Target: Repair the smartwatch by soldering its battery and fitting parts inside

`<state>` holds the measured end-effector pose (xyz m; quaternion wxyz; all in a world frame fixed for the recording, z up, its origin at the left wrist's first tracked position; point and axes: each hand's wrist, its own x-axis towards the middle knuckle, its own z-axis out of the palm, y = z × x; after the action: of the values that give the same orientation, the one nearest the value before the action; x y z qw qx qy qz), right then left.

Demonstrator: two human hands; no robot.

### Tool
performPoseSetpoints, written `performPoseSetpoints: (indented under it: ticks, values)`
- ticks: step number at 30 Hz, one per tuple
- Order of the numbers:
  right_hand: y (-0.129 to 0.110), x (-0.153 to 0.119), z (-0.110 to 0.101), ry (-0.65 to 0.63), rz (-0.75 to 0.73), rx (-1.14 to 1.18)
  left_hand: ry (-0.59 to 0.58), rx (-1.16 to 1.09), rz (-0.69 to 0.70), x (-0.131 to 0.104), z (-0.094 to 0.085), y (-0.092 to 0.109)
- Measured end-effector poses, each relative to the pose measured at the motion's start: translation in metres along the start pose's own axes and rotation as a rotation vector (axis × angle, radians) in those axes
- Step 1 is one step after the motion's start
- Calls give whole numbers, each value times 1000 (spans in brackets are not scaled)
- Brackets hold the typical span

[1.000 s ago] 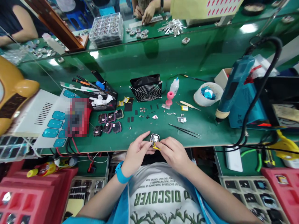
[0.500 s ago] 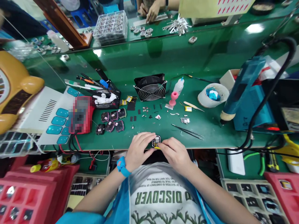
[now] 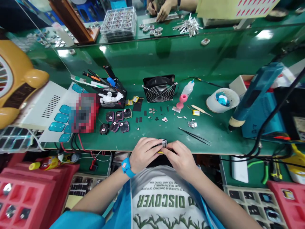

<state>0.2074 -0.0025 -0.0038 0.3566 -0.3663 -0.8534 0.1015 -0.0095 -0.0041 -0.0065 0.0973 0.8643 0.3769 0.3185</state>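
At the bench's front edge, my left hand (image 3: 145,154) closes round a small watch case (image 3: 164,142) with a silvery rim and electronics inside. Its fingers lie over the left part of the case. My right hand (image 3: 179,156) pinches at the case's lower right, its fingertips close together. Under the fingers a thin yellow piece (image 3: 160,152) shows at the near side; its far part is hidden. Black tweezers (image 3: 194,136) lie on the bench beyond my right hand. Several dark watch cases (image 3: 114,126) rest further left, and a small metal-framed board (image 3: 192,124) is to the right.
A fan (image 3: 159,89) stands at the back, with a pink-based bottle (image 3: 182,100) beside it. A white tub (image 3: 222,100) and a blue hand tool (image 3: 252,92) occupy the right. At left are a red meter (image 3: 91,113) and a tool holder (image 3: 111,101). Another person's hands (image 3: 164,11) work across the bench.
My left fingers have slid further over the watch case, covering more of its inside. The view has shifted, so the bench things sit a little further right in the picture.
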Motion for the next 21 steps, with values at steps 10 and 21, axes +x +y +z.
performPoseSetpoints:
  ticks: [10,21]
  values:
    - [2,5,-3,-28,-1,82,66,-14,-29,-2,5,2]
    - [2,5,-7,-84,-20,123,59,7,1,0,5,3]
